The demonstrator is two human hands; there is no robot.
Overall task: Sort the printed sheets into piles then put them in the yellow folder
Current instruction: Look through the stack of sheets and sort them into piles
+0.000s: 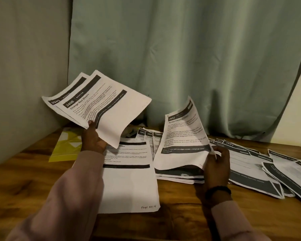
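My left hand (92, 138) grips a small bundle of printed sheets (101, 103) and holds it up above the table's left side; the top sheet reads "3406 Change Bed Sheets". My right hand (215, 164) pinches the lower right corner of a single sheet (182, 136) numbered 2652, lifted off a fanned pile (179, 174) in the middle. One sheet (130, 180) marked "Page No 15" lies flat in front of me. The yellow folder (64, 146) lies at the back left, partly hidden by my left hand.
More printed sheets (261, 167) are spread loosely across the right of the wooden table (33, 180), some over its right edge. A green curtain (181, 58) hangs close behind the table. A dark small object sits behind the piles near the curtain.
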